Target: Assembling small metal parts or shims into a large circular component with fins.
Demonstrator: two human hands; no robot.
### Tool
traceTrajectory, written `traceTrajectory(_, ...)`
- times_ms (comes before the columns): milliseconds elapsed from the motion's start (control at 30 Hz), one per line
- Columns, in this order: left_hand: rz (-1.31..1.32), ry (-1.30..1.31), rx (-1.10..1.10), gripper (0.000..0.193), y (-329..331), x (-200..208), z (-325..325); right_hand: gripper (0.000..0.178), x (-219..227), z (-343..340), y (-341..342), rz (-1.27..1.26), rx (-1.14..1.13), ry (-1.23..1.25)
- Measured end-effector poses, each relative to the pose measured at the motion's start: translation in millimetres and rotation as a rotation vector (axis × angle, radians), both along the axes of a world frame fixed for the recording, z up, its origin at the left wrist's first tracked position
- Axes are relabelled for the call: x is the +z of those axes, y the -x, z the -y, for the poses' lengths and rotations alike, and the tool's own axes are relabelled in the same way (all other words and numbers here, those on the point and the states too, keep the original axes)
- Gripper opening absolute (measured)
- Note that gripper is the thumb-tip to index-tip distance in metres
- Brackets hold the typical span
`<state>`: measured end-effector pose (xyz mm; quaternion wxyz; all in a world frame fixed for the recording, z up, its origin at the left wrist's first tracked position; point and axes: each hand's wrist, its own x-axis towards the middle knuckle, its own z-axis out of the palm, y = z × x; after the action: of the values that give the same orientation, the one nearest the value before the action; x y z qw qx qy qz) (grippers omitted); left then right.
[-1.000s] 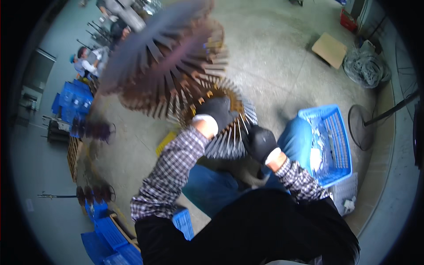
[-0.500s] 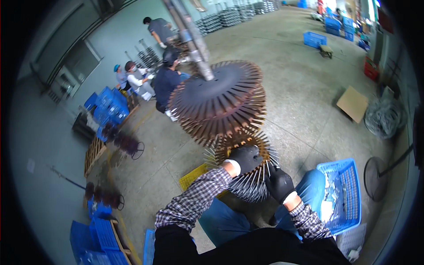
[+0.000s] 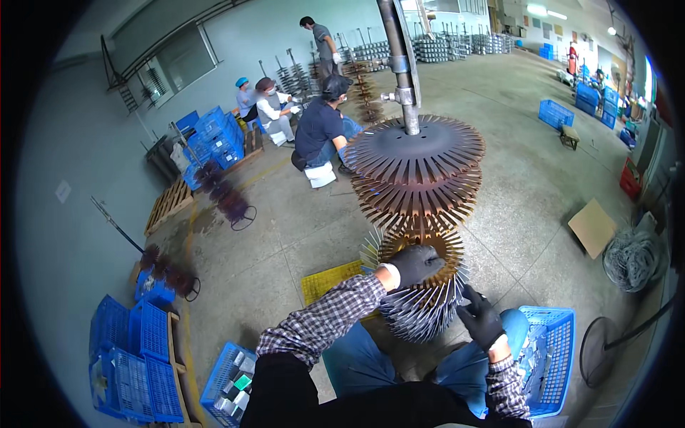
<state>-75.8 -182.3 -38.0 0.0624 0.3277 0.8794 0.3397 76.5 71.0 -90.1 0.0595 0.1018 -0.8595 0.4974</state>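
Observation:
In front of me a rack of brown slotted metal discs [image 3: 421, 146] hangs on a steel shaft [image 3: 401, 64]. Its lowest tier, a rusty-brown slotted disc [image 3: 446, 250], has many thin silvery metal strips [image 3: 417, 314] slanting down around its rim. Black-gloved, my left hand [image 3: 415, 265] lies over this tier with its fingers curled; what they hold, if anything, is hidden. My right hand [image 3: 481, 319], also in a black glove, is just right of the strips, thumb and forefinger apart, with nothing visible between them.
A blue basket [image 3: 567, 357] of flat pieces stands by my right knee, and another blue basket [image 3: 214, 378] at lower left. A yellow crate [image 3: 321, 284] sits behind the strips. A person in dark clothes [image 3: 317, 132] sits ahead. A round-based stand [image 3: 596, 349] is at right.
My view has tilted up and turned, so the rack appears farther right and lower. My right hand has drawn slightly away from the strips and its fingers have parted. The left stays on the tier.

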Motion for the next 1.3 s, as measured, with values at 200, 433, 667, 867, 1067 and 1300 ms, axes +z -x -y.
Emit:
traceTrajectory(200, -0.087, 0.118, 0.369, 0.055, -22, 43, 19, 0.051, -37, -90, -48, 0.001, -0.406, 0.078)
traceTrajectory(433, -0.575, 0.334, 0.490, 0.060, 12, 12, 11, 0.052, -214, -256, -146, 0.138, -0.900, 0.322)
traceTrajectory(667, -0.254, -0.146, 0.310, 0.037, 56, 36, 75, 0.044, -247, -281, -179, 0.531, -1.267, 0.279)
traceTrajectory(867, 0.521, -0.830, 0.067, 0.027, 104, 6, 53, 0.032, -374, -298, -261, 0.720, -1.224, -0.152)
traceTrajectory(1067, 0.434, -0.746, 0.169, 0.029, 68, 41, 7, 0.043, -406, -280, -223, 0.928, -1.039, -0.214)
traceTrajectory(1300, 0.410, -0.717, 0.194, 0.036, 67, 40, 25, 0.053, -415, -263, -170, 0.725, -0.779, -0.456)
